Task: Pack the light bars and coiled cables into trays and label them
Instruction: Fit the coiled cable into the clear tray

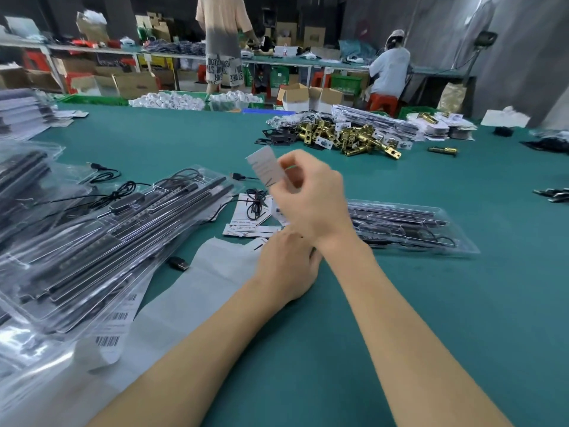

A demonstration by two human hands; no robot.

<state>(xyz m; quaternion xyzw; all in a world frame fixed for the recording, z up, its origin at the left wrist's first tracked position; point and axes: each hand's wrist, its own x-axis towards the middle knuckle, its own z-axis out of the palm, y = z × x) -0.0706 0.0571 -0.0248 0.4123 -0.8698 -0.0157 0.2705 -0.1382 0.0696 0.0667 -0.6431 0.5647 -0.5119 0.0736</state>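
Label (265,165) pinched in my right hand (311,195), raised over the tabletop (400,303).
My left hand (286,266) is lying beneath it, grip unclear; packed tray (409,226) is sitting right; stacked trays (101,235) left.

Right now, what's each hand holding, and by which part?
The right hand pinches a small white label by its lower end, the rest sticking up past the fingers. The left hand is partly hidden beneath it; its hold cannot be told.
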